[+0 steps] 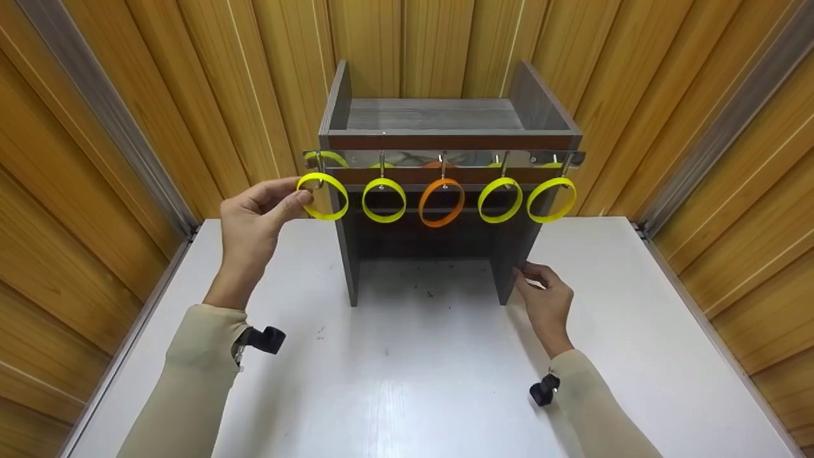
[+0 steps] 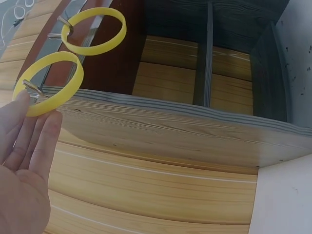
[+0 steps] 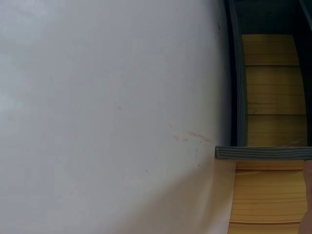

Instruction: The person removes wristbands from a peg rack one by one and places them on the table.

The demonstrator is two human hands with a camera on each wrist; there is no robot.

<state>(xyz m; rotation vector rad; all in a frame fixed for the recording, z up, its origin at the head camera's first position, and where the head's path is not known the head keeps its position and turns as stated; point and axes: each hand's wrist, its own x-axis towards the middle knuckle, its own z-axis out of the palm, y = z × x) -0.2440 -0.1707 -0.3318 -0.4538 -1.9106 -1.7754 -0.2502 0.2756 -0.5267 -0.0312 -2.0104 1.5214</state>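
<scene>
My left hand (image 1: 251,219) pinches the leftmost yellow ring (image 1: 346,202) by its left side, between thumb and fingers. The hook (image 2: 34,87) passes through this ring in the left wrist view. To its right, a yellow ring (image 1: 385,220), an orange ring (image 1: 439,224) and two more yellow rings hang from hooks on a shiny metal rail (image 1: 464,156). Low beside the grey shelf unit's right side panel (image 1: 509,280), my right hand (image 1: 548,302) has its fingertips at the panel's outer face, fingers loosely bent. Only a sliver of it shows in the right wrist view.
The grey shelf unit (image 1: 336,245) stands on a white table (image 1: 394,381), its upper tray open at the top. Wood-patterned walls (image 1: 718,165) enclose the table at the back and both sides.
</scene>
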